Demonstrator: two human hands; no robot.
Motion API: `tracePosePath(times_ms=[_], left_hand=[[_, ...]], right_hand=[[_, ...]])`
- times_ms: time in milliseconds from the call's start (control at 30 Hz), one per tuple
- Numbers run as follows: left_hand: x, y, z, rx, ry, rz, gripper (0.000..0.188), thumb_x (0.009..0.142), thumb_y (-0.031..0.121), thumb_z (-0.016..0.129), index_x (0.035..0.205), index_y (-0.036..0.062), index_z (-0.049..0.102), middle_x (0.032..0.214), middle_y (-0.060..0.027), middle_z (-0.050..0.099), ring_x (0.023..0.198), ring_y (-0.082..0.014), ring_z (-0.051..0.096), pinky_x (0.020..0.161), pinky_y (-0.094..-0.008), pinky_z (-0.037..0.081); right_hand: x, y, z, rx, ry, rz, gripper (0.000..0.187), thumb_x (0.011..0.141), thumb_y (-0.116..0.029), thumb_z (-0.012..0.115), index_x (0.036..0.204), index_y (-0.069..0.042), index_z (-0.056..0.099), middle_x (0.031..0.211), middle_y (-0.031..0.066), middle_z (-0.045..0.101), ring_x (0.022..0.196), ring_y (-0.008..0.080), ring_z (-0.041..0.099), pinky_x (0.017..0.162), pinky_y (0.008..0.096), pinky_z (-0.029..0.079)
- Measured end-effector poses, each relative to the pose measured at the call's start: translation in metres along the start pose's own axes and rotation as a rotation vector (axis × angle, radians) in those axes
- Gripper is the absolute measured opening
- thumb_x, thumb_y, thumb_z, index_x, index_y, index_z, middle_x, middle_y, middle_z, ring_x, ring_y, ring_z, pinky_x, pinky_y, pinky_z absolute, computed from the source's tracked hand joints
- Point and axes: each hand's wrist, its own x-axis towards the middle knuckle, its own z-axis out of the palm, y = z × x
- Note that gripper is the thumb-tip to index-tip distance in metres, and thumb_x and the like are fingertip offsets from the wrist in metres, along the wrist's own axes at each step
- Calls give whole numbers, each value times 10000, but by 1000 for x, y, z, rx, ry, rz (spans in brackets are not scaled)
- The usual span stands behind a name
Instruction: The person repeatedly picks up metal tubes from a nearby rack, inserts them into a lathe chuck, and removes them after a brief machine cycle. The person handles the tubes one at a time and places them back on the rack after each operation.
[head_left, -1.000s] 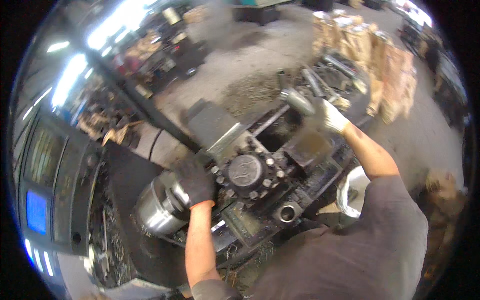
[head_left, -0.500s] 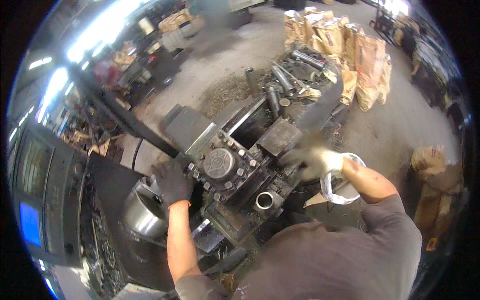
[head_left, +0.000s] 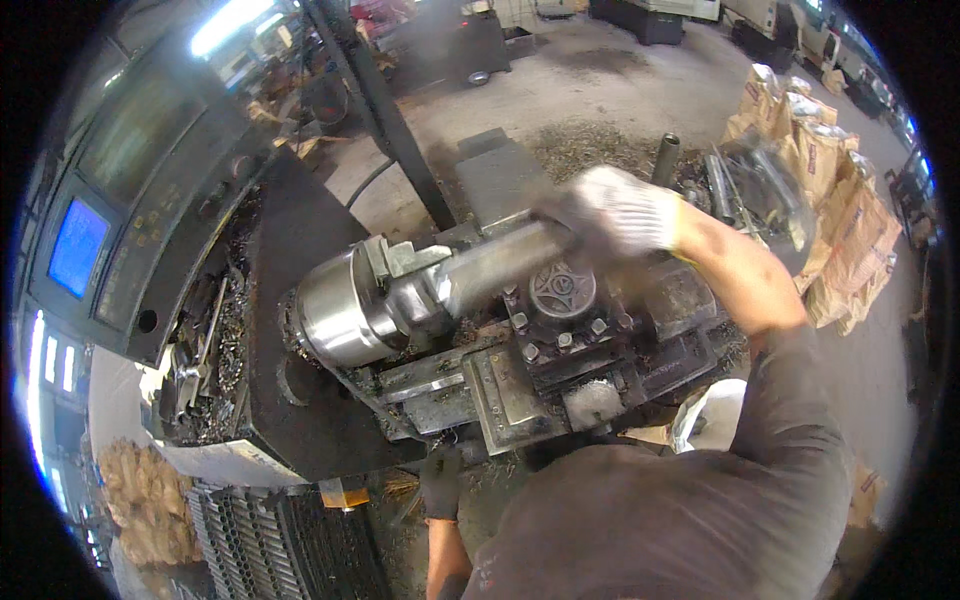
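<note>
A blurred metal tube (head_left: 505, 265) slants from the jaws of the shiny lathe chuck (head_left: 345, 312) toward the upper right. At its far end, my right hand (head_left: 615, 212), in a white glove with a dark palm, is closed around the tube. Its fingertips are partly hidden and smeared by motion. Below the machine bed, my left hand (head_left: 441, 484) in a dark glove points upward near the bed's front edge; what its fingers do is too dark to see. Just under the tube sits the bolted tool post (head_left: 562, 292) with its round cap.
A control panel with a blue screen (head_left: 85, 247) stands at the left. Metal chips and a wrench (head_left: 192, 385) lie in the tray beside the chuck. Dark upright pole (head_left: 385, 120) rises behind it. Several tubes and tall paper sacks (head_left: 850, 220) are at right; a white bucket (head_left: 715, 412) stands by my right arm.
My right hand has come from the carriage's right side to the tube, now at the chuck. My left hand has left the chuck and dropped below the bed. The view has swung left.
</note>
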Motion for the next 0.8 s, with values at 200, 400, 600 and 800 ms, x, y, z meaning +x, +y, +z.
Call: tracePosePath(times_ms=[200,400,600,800], left_hand=[[-6,-134,-28,-423,604,-267,551,1022,493,569,1412,106,609,1357,-111,659,1201,-314,621,1004,-475,485],[-18,-154,-119,-1191,83,378,692,1043,630,451,1531,143,513,1536,-101,565,1363,-342,528,1069,-567,429],[-34,-69,-134,-1328,630,-388,516,1069,519,477,1376,126,607,1262,-60,678,1071,-266,636,968,-416,495],[-36,-82,-143,-1204,485,-433,582,1025,586,513,1401,150,595,1307,-78,630,1184,-290,571,1005,-525,463]], right_hand=[[95,85,102,-339,-278,208,226,681,-296,841,809,-113,805,776,136,753,732,342,742,670,462,603],[110,136,172,9,-355,-285,194,749,-246,825,748,-64,758,694,169,706,638,341,697,601,510,535],[151,78,145,120,-722,187,519,849,-299,819,1252,6,700,916,169,787,785,275,763,674,399,592],[171,64,155,301,-640,165,810,837,-320,817,1537,-81,487,1154,136,770,943,257,747,801,418,585]])
